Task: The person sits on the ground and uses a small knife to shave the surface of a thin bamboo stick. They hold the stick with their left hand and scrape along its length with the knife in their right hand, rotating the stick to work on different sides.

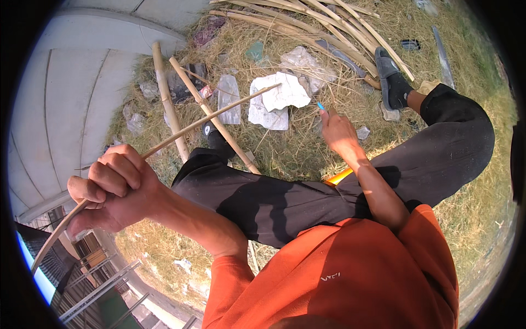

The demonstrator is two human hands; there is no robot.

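Note:
My left hand [118, 183], raised at the left, is closed around a long thin bamboo strip [203, 120]. From the fist the strip slants up and right, its far end over a broken white slab [285, 93] on the grass; whether it touches cannot be made out. The near end curves down past my thumb to the lower left. My right hand [337, 131], just right of the slab, is closed on a small thin object with a light-blue tip [320, 106]. The rest of that object is hidden in my fingers.
Two bamboo poles [167, 98] lie by my left foot. Several split bamboo strips [296, 22] and a curved blade with a wooden handle [341, 57] lie at the far side. A flat grey strip [442, 57] lies beyond my right shoe [388, 77]. A pale panelled wall [82, 104] stands left.

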